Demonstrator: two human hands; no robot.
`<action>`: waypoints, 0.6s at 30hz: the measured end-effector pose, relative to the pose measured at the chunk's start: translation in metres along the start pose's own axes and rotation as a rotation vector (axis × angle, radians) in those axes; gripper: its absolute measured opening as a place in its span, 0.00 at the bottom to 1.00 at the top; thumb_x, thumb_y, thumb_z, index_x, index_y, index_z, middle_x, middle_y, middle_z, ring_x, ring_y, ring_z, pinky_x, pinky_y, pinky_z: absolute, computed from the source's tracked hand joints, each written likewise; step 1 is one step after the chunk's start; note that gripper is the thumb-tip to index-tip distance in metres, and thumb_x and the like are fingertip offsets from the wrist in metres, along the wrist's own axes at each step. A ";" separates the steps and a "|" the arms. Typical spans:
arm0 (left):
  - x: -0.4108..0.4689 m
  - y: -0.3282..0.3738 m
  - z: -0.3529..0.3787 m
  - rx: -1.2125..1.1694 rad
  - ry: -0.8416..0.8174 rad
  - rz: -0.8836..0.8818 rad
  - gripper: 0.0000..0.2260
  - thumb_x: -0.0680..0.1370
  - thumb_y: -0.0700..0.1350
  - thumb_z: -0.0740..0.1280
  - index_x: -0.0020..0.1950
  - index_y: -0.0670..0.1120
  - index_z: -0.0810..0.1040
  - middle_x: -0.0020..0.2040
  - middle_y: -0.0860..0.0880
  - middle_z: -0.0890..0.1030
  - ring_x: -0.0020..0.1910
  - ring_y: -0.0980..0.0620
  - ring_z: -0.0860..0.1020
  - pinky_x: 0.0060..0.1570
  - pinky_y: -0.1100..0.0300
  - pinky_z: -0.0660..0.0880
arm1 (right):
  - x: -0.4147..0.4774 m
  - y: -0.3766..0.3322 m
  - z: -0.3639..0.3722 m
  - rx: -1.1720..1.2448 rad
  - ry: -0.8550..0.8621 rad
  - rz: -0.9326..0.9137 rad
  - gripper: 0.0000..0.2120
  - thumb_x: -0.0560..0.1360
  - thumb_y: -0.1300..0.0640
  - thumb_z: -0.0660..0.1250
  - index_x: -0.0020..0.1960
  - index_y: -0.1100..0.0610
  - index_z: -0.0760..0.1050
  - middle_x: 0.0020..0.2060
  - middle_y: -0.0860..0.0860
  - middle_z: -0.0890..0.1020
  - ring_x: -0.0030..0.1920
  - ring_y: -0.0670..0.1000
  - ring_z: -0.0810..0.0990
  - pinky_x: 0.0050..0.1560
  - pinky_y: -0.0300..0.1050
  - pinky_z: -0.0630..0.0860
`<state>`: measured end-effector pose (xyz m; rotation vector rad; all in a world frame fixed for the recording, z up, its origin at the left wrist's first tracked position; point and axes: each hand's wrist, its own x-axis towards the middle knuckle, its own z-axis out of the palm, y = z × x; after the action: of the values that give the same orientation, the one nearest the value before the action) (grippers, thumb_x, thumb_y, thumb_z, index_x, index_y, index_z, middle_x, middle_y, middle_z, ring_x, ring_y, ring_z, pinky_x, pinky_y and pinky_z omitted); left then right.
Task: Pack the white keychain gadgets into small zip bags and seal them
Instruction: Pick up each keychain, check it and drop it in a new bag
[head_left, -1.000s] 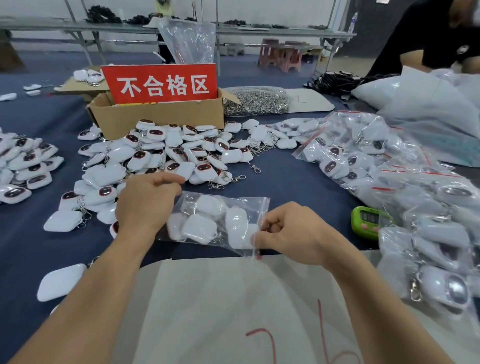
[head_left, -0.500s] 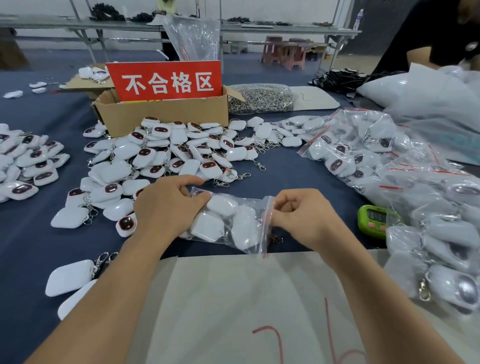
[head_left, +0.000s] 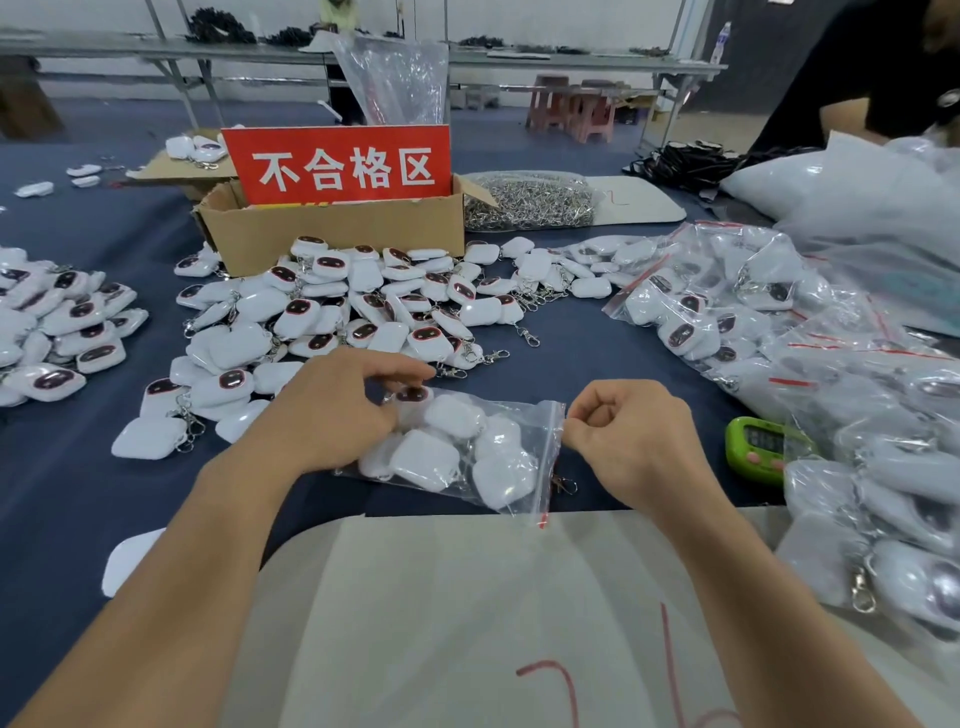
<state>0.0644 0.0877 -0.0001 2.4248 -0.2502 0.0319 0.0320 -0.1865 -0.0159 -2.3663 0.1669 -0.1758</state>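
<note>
Risk first: red-striped zip (head_left: 549, 457) closed only part-way, likely if the pinch skips a stretch of the track, or if a gadget or clasp sits in the mouth; one metal clasp (head_left: 565, 486) shows right at the zip end, whether inside or under the bag cannot be told. Overfilled bag (head_left: 467, 457) liable to bulge and pop the seal. Bag lying on the blue desk (head_left: 78, 493), just past the white sheet (head_left: 467, 623), mouth to the right. Clear film, crinkled, holding several white gadgets (head_left: 426, 460) with rounded corners, one dark face (head_left: 413, 393) turned up near the closed end. Left hand (head_left: 332, 410) pressing that end, fingers loosely curled, forefinger stretched over the top. Right hand (head_left: 634, 441) curled tight, thumb and forefinger pinching the upper end of the zip. Loose gadget heap (head_left: 363, 306) behind, filled bags (head_left: 727, 312) to the right.
</note>
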 end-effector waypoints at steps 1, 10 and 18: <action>-0.001 0.000 0.000 -0.098 -0.008 0.006 0.19 0.74 0.42 0.75 0.56 0.66 0.84 0.50 0.70 0.83 0.43 0.73 0.77 0.51 0.64 0.72 | 0.000 0.000 0.000 0.001 0.001 -0.005 0.09 0.71 0.56 0.74 0.33 0.52 0.80 0.22 0.43 0.78 0.28 0.40 0.75 0.31 0.27 0.67; 0.000 -0.003 0.005 -0.167 -0.259 0.033 0.28 0.77 0.35 0.68 0.64 0.68 0.79 0.60 0.71 0.80 0.65 0.70 0.74 0.73 0.54 0.69 | -0.001 0.000 0.000 0.022 -0.004 -0.028 0.09 0.72 0.58 0.74 0.33 0.52 0.80 0.22 0.44 0.79 0.27 0.41 0.74 0.31 0.28 0.68; 0.000 0.004 0.005 -0.259 -0.193 0.026 0.24 0.77 0.36 0.70 0.60 0.66 0.82 0.59 0.69 0.82 0.63 0.70 0.76 0.71 0.54 0.71 | -0.002 -0.001 -0.001 0.030 0.003 -0.042 0.09 0.72 0.59 0.74 0.33 0.52 0.80 0.23 0.45 0.79 0.27 0.42 0.74 0.31 0.29 0.69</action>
<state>0.0635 0.0811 -0.0016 2.1668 -0.3508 -0.2117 0.0297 -0.1859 -0.0148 -2.3411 0.1156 -0.2013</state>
